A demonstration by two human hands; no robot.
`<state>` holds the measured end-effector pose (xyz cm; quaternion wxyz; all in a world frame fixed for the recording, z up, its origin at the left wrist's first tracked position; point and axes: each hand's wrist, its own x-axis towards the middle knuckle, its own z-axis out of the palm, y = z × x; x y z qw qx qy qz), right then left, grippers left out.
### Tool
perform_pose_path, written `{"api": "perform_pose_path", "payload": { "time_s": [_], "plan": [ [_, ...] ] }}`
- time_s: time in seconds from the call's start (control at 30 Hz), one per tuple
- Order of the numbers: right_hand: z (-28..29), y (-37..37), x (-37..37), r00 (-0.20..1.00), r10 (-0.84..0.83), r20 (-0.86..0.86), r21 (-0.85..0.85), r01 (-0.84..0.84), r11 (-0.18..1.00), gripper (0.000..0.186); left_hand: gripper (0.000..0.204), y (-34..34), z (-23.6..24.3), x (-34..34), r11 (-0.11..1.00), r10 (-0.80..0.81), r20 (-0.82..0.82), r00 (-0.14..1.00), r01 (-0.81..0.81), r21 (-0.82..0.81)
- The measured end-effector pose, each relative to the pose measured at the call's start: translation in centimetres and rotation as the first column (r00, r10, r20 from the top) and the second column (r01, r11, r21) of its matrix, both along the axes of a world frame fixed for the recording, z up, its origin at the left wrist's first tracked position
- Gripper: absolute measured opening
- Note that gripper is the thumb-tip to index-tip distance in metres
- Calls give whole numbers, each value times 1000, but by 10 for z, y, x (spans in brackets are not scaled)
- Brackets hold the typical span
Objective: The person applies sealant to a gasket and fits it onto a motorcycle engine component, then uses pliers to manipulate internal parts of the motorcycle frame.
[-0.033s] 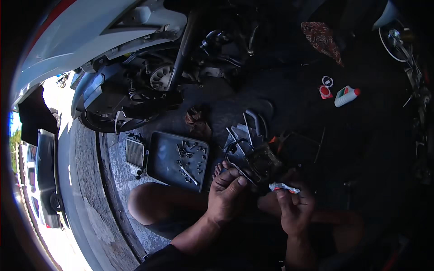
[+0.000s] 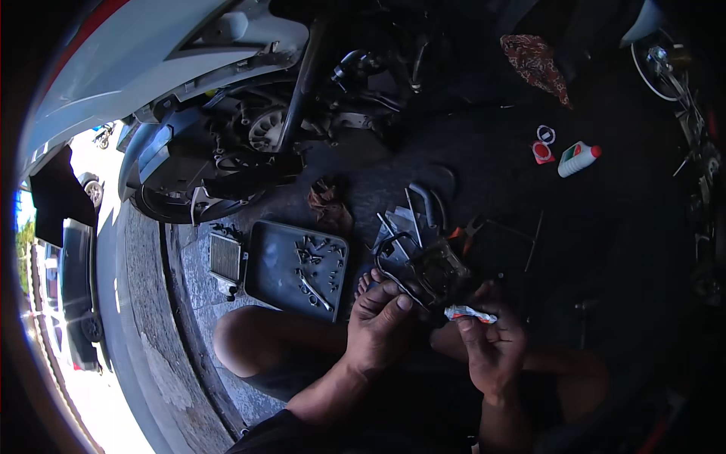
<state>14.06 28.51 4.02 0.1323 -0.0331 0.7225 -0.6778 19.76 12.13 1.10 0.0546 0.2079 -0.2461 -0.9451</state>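
My left hand (image 2: 378, 316) is closed, thumb on top, around the edge of a thin dark looped piece (image 2: 411, 291) that looks like a gasket. Between the thumb and fingers of my right hand (image 2: 493, 344) is a small crumpled tube (image 2: 470, 313), white with orange-red, lying nearly level and pointing left. The tube and the looped piece are apart. Just beyond both hands lies a dark, dirty metal engine part (image 2: 440, 272), poorly lit.
Left of my hands, a grey tray (image 2: 265, 284) holds bolts and a wrench; a small radiator (image 2: 225, 257) adjoins it. Ahead are a brown rag (image 2: 327, 200), a bent hose (image 2: 431, 204) and a partly dismantled scooter (image 2: 268, 129). A white bottle (image 2: 578, 160) lies far right.
The tube in my right hand has shifted very slightly left. Outside at the left, the dark car has moved a little. My left hand stays in place.
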Motion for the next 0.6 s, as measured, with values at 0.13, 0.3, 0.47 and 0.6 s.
{"api": "perform_pose_path", "payload": {
  "time_s": [0.13,0.3,0.47,0.6],
  "plan": [
    [19,-3,-15,974,203,-98,109,-193,975,16,16,6,5,-3,988,60,-26,998,-64,-141],
    [30,-10,-23,921,289,-262,192,-244,951,14,9,9,2,-1,937,77,-24,997,-80,-339],
    [25,-8,-18,902,293,-317,243,-221,945,15,12,6,3,1,940,55,-16,998,-57,-337],
    [21,-2,-11,922,299,-248,262,-233,936,15,15,6,8,-1,954,66,9,998,-60,-292]
  ]
}}
